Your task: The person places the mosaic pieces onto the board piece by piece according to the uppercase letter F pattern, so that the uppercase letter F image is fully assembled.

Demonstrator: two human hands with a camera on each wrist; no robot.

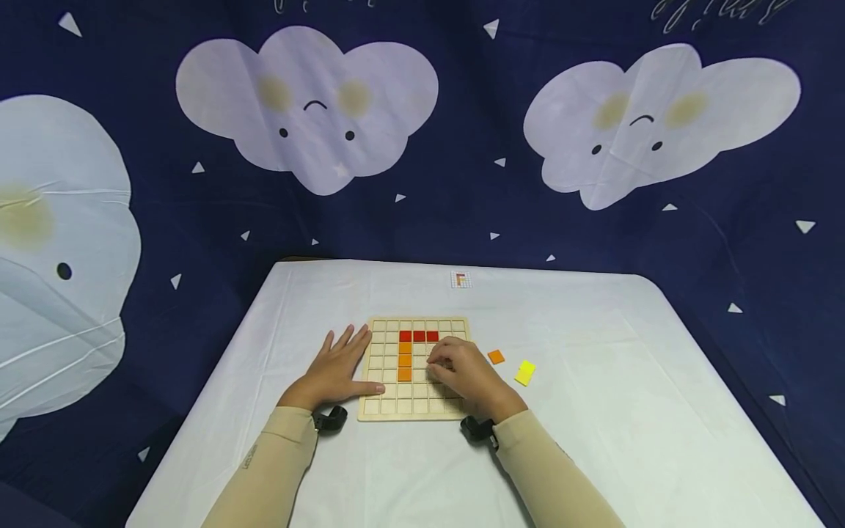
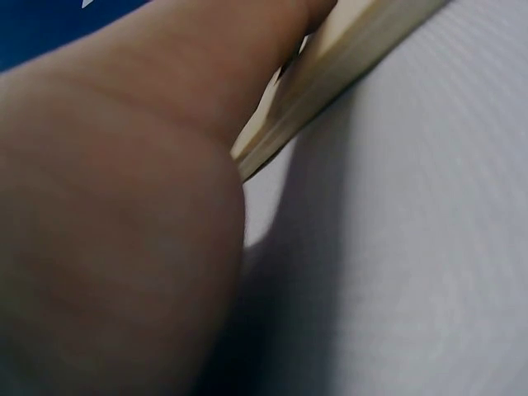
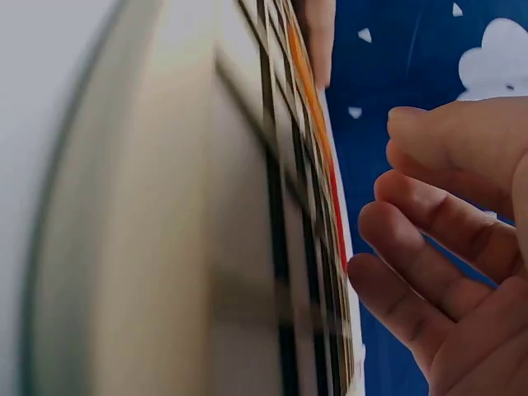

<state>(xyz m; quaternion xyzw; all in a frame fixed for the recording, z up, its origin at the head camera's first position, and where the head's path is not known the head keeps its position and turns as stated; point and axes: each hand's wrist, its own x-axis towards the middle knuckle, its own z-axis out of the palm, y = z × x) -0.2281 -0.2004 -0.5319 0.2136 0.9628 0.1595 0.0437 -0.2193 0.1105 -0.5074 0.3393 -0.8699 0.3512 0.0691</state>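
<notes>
A square wooden grid board [image 1: 389, 407] lies on the white table. In its cells sit a row of red tiles [image 1: 419, 336] and, below the row's left end, a column of orange tiles [image 1: 405, 361]. My left hand [image 1: 335, 370] rests at the board's left edge, fingers spread and thumb across the corner cells. Over the right part of the board is my right hand [image 1: 465, 370], its fingers loosely bent with thumb and index tips close together. In the right wrist view no tile shows between the fingertips [image 3: 404, 124]. That hand hides some cells.
A loose orange tile [image 1: 496, 356] and yellow tiles [image 1: 525, 372], seemingly overlapping, lie right of the board. A small pattern card [image 1: 461, 280] lies near the far edge of the table [image 1: 594, 330]. Behind hangs a dark blue cloth [image 1: 475, 213] with clouds.
</notes>
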